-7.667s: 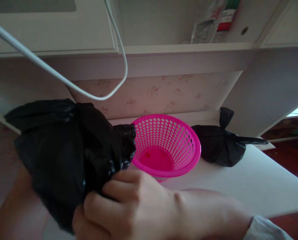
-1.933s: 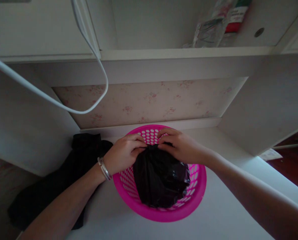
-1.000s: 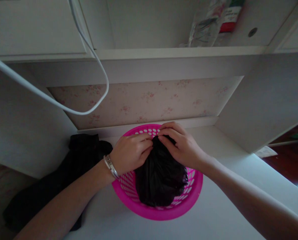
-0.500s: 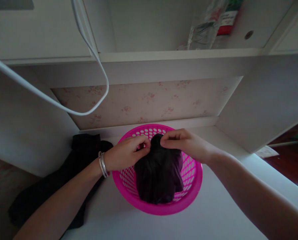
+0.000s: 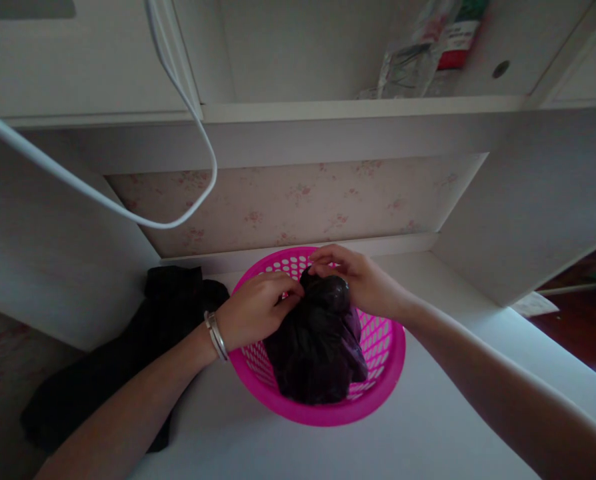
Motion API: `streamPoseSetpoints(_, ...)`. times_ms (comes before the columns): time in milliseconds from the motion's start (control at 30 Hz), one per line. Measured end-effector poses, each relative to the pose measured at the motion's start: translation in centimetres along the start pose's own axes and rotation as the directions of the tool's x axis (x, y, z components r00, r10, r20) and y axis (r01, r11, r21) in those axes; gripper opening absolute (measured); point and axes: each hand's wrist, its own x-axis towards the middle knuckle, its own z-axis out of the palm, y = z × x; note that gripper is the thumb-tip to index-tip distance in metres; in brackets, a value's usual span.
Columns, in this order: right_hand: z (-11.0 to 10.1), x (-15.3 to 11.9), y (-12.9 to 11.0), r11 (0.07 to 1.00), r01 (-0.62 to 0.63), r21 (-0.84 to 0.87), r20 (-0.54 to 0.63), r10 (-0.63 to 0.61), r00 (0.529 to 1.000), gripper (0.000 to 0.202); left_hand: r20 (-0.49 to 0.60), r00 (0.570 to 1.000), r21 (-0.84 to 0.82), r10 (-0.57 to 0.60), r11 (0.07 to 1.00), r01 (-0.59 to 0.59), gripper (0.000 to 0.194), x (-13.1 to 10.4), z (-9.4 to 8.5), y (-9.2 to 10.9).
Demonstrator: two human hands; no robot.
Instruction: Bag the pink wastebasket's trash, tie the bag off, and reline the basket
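A pink perforated plastic basket (image 5: 328,417) stands on the white surface in front of me. In it sits a dark, shiny, crumpled plastic bag (image 5: 315,357), black with a purple tint, its top gathered. My left hand (image 5: 261,303), with silvery bracelets at the wrist, pinches the left side of the bag's top between thumb and fingers. At the upper right of the bag, my right hand (image 5: 351,273) has its fingers curled round the gathered top, where a glossy puffed fold shows. The right fingertips are partly hidden behind the bag.
Dark cloth (image 5: 123,353) lies to the left, beside my left forearm. A white cable (image 5: 171,225) hangs in a loop at upper left. Above is an open shelf (image 5: 358,110) holding a clear plastic package (image 5: 408,70) and a red-and-green item (image 5: 455,47). White panels (image 5: 523,193) flank the space.
My right hand has shifted slightly up and left, its fingers now curling over the bag's top. A puffed fold has appeared beneath it. My left hand keeps its pinch, barely moved.
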Motion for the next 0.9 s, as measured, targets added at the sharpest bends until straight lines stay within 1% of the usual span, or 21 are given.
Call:
streamPoseSetpoints(67,0.1,0.0,0.4,0.980,0.119,-0.162,0.124,-0.100,0.987,0.029,-0.054,0.998,-0.045,-0.034,0.998,0.032,0.017,-0.1,-0.1,0.1)
streamPoseSetpoints(100,0.3,-0.2,0.4,0.963,0.147,-0.228,0.176,-0.108,0.978,0.033,-0.070,0.995,-0.068,-0.065,0.996,0.060,0.017,-0.2,-0.1,0.2)
streamPoseSetpoints(133,0.6,-0.4,0.3,0.944,0.143,-0.297,0.199,-0.085,0.976,0.035,-0.080,0.992,-0.089,-0.097,0.992,0.090,0.017,-0.2,-0.1,0.2)
streamPoseSetpoints(167,0.9,-0.6,0.1,0.921,0.112,-0.373,0.184,-0.045,0.982,0.038,-0.084,0.989,-0.107,-0.124,0.988,0.115,0.018,-0.3,0.0,0.2)
streamPoseSetpoints(233,1.6,-1.0,-0.4,0.850,0.032,-0.526,0.095,0.021,0.995,0.045,-0.086,0.984,-0.134,-0.157,0.980,0.145,0.018,-0.3,0.0,0.3)
streamPoseSetpoints(267,2.0,-1.2,-0.5,0.811,0.020,-0.585,0.070,0.026,0.997,0.041,-0.091,0.982,-0.139,-0.165,0.979,0.152,0.018,-0.4,0.0,0.2)
streamPoseSetpoints(333,2.5,-1.5,-0.6,0.747,0.065,-0.661,0.101,0.003,0.995,0.017,-0.107,0.979,-0.141,-0.174,0.977,0.159,0.019,-0.4,0.1,0.2)
streamPoseSetpoints(367,2.6,-1.6,-0.5,0.726,0.094,-0.682,0.136,-0.001,0.991,0.007,-0.116,0.977,-0.147,-0.178,0.976,0.160,0.019,-0.4,0.1,0.1)
streamPoseSetpoints(433,2.6,-1.7,-0.3,0.713,0.113,-0.692,0.184,0.023,0.983,0.016,-0.123,0.975,-0.177,-0.187,0.970,0.164,0.019,-0.5,0.2,-0.1)
streamPoseSetpoints(500,2.5,-1.8,-0.2,0.729,0.086,-0.679,0.167,0.039,0.985,0.024,-0.115,0.973,-0.224,-0.200,0.959,0.171,0.020,-0.5,0.3,-0.3)
streamPoseSetpoints(600,2.3,-1.7,-0.2,0.729,0.116,-0.674,0.152,-0.017,0.988,0.028,-0.122,0.972,-0.256,-0.199,0.953,0.163,0.021,-0.6,0.4,-0.4)
streamPoseSetpoints(667,2.2,-1.5,-0.2,0.711,0.156,-0.685,0.183,-0.039,0.982,0.027,-0.139,0.975,-0.241,-0.173,0.961,0.136,0.019,-0.6,0.4,-0.2)
streamPoseSetpoints(733,2.1,-1.4,-0.2,0.693,0.176,-0.700,0.213,-0.033,0.977,0.025,-0.149,0.979,-0.212,-0.137,0.972,0.104,0.017,-0.7,0.4,-0.1)
streamPoseSetpoints(833,1.5,-1.1,-0.2,0.669,0.192,-0.718,0.219,-0.046,0.975,0.021,-0.144,0.986,-0.179,-0.086,0.982,0.059,0.014,-1.0,0.4,0.0)
streamPoseSetpoints(900,0.8,-0.8,-0.2,0.693,0.213,-0.688,0.242,-0.058,0.969,0.019,-0.127,0.990,-0.197,-0.065,0.980,0.039,0.012,-1.2,0.2,-0.2)
